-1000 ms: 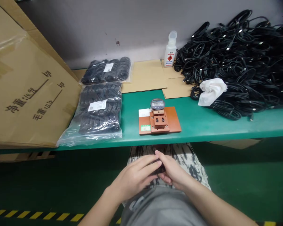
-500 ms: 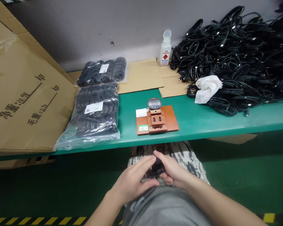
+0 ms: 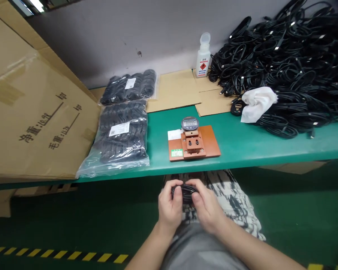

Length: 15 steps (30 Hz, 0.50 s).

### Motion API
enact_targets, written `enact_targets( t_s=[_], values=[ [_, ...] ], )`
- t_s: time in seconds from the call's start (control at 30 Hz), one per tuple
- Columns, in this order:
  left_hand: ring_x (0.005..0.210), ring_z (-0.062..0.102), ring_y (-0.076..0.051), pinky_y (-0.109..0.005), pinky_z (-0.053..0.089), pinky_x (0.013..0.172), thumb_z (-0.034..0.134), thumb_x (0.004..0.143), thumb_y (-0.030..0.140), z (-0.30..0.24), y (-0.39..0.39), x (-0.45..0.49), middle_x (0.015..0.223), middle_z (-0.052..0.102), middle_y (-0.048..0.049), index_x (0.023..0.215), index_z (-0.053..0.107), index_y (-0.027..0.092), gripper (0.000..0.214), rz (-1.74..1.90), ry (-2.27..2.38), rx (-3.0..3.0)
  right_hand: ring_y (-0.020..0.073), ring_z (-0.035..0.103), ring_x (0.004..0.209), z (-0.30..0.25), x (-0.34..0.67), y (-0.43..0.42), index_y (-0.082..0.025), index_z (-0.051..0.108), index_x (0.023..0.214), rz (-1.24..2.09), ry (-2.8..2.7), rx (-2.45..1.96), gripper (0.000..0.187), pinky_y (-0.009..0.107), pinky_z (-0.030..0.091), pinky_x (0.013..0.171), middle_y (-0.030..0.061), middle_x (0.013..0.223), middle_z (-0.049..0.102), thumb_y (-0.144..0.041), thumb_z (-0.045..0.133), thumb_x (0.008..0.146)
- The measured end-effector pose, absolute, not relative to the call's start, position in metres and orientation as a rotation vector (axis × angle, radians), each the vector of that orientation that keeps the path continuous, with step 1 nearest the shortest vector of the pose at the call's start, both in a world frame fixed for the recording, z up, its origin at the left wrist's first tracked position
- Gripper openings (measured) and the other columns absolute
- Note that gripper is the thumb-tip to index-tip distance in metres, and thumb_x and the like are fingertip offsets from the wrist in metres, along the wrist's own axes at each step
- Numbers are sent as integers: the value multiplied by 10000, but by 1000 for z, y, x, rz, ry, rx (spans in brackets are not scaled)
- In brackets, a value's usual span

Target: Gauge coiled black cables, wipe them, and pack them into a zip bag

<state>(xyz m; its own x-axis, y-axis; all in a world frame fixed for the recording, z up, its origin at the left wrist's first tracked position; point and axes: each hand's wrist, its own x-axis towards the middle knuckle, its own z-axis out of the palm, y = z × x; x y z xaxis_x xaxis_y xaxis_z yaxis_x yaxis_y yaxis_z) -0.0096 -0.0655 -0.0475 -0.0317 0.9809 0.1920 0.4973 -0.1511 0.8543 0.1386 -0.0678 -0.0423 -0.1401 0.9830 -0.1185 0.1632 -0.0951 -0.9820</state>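
Note:
A coiled black cable point(image 3: 186, 193) is held between both hands, above my lap and just in front of the bench edge. My left hand point(image 3: 170, 204) grips its left side, thumb on top and fingers curled behind. On the other side my right hand point(image 3: 207, 204) grips the coil the same way. The cable's connectors cannot be made out. Beyond the hands, on the green bench point(image 3: 157, 150), a digital dial gauge point(image 3: 190, 123) reading zeros is mounted on an orange-brown fixture point(image 3: 211, 142).
Left stand a large cardboard box point(image 3: 45, 112) and two bags of coiled cables, a near bag point(image 3: 124, 138) and a far bag point(image 3: 129, 88). A bottle point(image 3: 203, 60) with a flame label stands behind. Right lies a cable heap point(image 3: 284, 67) with a white cloth point(image 3: 257, 103) against it.
My left hand has closed from a loose, spread pose onto the coil, and both hands now grip its two sides. The whole view has shifted slightly.

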Motion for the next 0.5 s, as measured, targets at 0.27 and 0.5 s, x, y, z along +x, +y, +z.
enact_targets(
  t_s=[0.27, 0.5],
  values=[
    [757, 676, -211, -294, 498, 689, 351, 1038, 481, -30, -65, -7, 865, 725, -58, 1010, 655, 206, 411, 960, 1541, 1557, 188, 579, 589, -39, 137, -58, -219, 548, 830, 1124, -1568, -1401, 359, 282, 381, 581, 28, 676, 605, -437, 337, 1022],
    [638, 552, -182, -289, 401, 645, 372, 1021, 510, -28, -60, -6, 692, 616, -8, 796, 624, 221, 444, 851, 1568, 1425, 160, 493, 572, -38, 136, -53, -238, 449, 688, 1282, -1464, -1445, 458, 272, 348, 566, -15, 610, 504, -518, 329, 1030]
  ],
)
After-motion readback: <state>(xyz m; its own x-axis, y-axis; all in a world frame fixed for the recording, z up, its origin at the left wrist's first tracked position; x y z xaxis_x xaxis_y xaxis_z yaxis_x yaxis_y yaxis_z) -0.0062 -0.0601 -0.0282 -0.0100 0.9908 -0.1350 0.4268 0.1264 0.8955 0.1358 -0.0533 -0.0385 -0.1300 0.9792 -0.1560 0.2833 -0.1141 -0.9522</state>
